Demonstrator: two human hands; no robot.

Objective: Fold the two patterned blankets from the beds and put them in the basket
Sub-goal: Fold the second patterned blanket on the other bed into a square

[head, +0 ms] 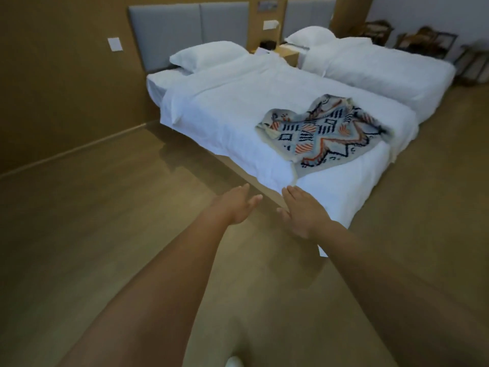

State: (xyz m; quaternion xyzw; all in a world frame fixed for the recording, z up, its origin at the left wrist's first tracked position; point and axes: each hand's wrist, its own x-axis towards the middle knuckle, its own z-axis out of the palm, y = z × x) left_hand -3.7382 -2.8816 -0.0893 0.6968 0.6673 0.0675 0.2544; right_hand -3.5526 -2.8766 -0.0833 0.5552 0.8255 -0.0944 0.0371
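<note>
Both hands are reaching out empty, fingers spread, the right hand [304,213] nearer than the left hand [235,205] to the patterned blanket [325,131] lying crumpled ahead on the near bed [225,107] (its near corner pointing toward that grip)

We've got both bare arms stretched straight out ahead, pretty much parallel. Our left hand [235,205] is open, fingers together, thumb side up. Our right hand [304,210] is flat, palm down, fingers extended. Neither one's holding or touching anything.
</note>
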